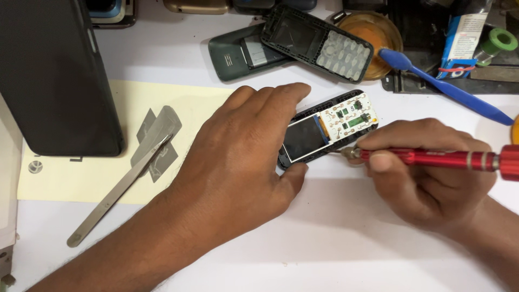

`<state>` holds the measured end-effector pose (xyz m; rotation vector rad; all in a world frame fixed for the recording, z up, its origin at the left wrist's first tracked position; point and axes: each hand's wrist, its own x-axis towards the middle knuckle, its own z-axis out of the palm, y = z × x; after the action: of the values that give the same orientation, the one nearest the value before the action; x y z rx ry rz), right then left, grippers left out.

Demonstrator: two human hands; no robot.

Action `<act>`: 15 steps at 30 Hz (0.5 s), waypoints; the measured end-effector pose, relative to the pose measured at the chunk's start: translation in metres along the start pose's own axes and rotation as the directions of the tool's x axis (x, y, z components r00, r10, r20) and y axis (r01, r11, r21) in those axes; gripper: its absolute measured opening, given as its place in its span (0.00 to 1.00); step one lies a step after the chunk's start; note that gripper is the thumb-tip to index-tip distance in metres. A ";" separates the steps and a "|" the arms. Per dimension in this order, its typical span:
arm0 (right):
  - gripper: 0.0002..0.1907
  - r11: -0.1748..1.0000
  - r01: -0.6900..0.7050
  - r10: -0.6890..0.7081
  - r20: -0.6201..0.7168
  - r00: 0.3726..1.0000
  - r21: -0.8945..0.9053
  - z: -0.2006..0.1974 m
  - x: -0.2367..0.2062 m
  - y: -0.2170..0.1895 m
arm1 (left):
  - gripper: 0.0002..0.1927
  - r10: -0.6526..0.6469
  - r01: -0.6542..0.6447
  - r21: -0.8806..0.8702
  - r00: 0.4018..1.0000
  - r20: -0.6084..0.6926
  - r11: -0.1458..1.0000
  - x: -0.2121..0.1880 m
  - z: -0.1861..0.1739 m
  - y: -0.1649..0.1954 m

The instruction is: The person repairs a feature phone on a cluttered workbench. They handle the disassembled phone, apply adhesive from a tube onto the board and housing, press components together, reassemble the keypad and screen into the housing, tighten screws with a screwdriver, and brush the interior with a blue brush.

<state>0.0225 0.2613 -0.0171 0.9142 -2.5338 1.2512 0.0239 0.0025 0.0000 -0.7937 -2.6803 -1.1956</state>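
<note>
A small opened phone (327, 127) lies on the white table, its dark screen and white circuit board with keypad contacts exposed. My left hand (240, 157) grips its left end, fingers over the top edge and thumb under the bottom edge. My right hand (427, 173) holds a red metal screwdriver (432, 158) almost level, its tip touching the phone's lower right edge.
Steel tweezers (119, 189) rest on a yellow paper sheet (81, 178) at left, next to a large black device (54, 75). Behind the phone lie a black keypad front cover (316, 40), a dark green back cover (232, 57), a blue toothbrush (448, 89) and an amber dish (373, 32).
</note>
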 end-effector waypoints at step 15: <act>0.08 0.999 0.021 -0.022 0.016 1.000 0.048 0.005 0.002 -0.004 | 0.40 -0.080 0.083 -0.077 0.996 0.045 0.994 0.002 -0.002 0.000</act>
<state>0.0239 0.2552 -0.0170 0.9631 -2.5092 1.3091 0.0218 0.0023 0.0020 -0.7341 -2.7388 -1.3254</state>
